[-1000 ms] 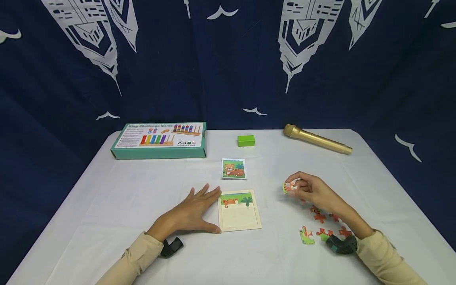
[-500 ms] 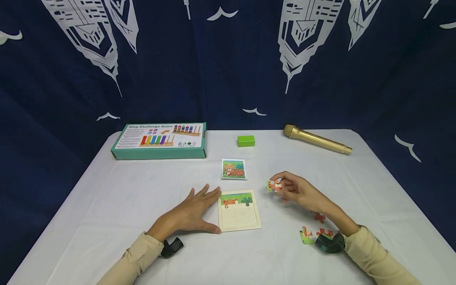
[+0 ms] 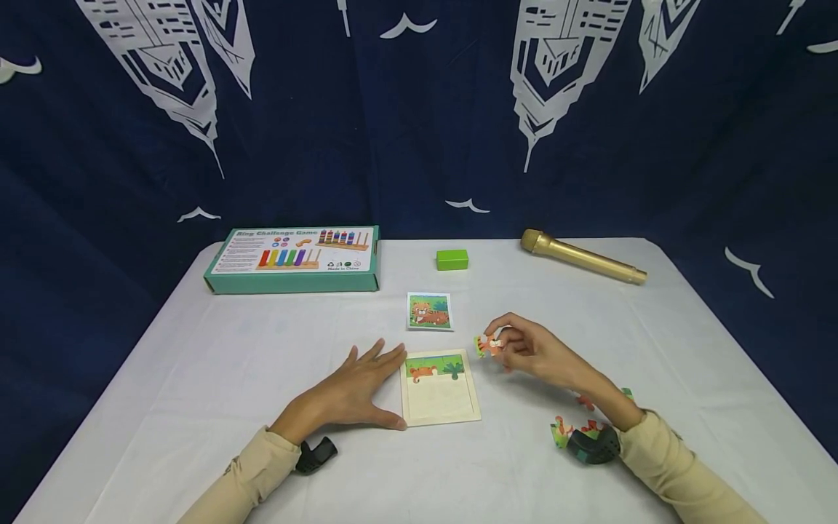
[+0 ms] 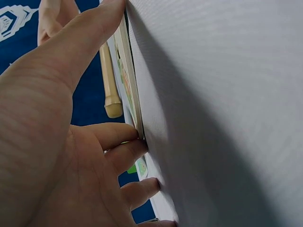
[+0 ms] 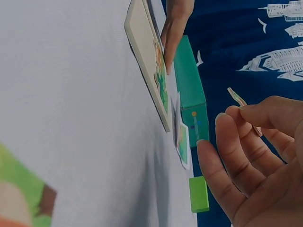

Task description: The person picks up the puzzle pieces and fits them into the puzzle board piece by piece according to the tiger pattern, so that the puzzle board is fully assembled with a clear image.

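Note:
My right hand [image 3: 538,354] pinches a jigsaw piece [image 3: 487,345] with orange, striped tiger markings, held up just right of the puzzle tray [image 3: 440,403]. In the right wrist view the jigsaw piece [image 5: 237,97] shows edge-on between thumb and fingers. The tray is a pale square frame; joined pieces [image 3: 435,367] fill its top strip with green ground, an orange shape and a plant. My left hand [image 3: 353,389] lies spread on the table, its thumb and fingertips at the tray's left edge. The left wrist view shows those fingers [image 4: 124,153] against the tray's side.
Several loose jigsaw pieces [image 3: 561,432] lie at the right, partly hidden under my right wrist. Behind the tray lies a tiger picture card [image 3: 430,311]. Farther back are a green block [image 3: 452,260], a Ring Challenge Game box [image 3: 291,260] and a gold microphone [image 3: 584,257].
My right hand has carried the jigsaw piece leftward from above the loose pieces to beside the tray. The left hand and the tray have stayed put.

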Demonstrator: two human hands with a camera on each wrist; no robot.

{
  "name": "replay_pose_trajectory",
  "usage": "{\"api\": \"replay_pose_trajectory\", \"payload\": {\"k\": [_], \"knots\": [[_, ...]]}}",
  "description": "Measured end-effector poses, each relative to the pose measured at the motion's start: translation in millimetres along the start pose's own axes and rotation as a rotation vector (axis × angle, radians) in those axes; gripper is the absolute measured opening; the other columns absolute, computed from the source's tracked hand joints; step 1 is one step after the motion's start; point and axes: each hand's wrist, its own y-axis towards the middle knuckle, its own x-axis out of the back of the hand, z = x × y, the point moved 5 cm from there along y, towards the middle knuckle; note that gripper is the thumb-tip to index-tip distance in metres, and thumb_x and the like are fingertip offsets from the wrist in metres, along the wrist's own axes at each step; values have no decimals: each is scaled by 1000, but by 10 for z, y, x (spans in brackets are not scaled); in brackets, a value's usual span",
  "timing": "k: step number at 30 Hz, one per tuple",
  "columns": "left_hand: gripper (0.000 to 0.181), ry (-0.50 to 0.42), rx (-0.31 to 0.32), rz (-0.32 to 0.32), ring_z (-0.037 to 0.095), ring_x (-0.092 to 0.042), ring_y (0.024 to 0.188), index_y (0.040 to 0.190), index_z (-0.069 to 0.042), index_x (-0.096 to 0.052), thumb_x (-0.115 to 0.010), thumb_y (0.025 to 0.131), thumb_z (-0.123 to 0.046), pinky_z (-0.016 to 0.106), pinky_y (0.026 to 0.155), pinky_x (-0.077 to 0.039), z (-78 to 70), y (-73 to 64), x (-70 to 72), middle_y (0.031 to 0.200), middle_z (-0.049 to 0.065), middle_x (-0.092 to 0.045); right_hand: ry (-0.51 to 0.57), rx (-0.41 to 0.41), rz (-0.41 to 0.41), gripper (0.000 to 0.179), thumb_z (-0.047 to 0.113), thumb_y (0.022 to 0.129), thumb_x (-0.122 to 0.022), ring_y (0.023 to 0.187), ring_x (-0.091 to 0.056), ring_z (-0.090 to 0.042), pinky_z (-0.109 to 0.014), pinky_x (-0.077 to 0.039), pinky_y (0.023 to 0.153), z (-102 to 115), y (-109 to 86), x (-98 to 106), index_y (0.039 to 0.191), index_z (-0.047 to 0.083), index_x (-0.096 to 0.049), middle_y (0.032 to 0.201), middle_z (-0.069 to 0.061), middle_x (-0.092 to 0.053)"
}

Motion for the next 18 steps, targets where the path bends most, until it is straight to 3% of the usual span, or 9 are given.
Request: {"api": "replay_pose_trajectory", "payload": {"k": [13, 18], "knots": [[110, -2, 1, 8, 30, -8, 147, 151, -9, -29, -77, 67, -61, 63, 113, -5, -12, -8, 4, 158, 1, -24, 18, 13, 35, 38, -13, 86, -51, 66, -60, -23, -30, -54, 65, 36, 126, -145, 122, -2, -47, 81, -26, -57], [109, -11, 6, 7, 30, -8, 147, 150, -8, -30, -78, 67, -60, 63, 113, -4, -14, -6, 9, 158, 2, -24, 32, 25, 62, 38, -14, 85, -50, 68, -61, -32, -35, -55, 64, 46, 171, -219, 120, -2, -45, 79, -25, -57]]}}
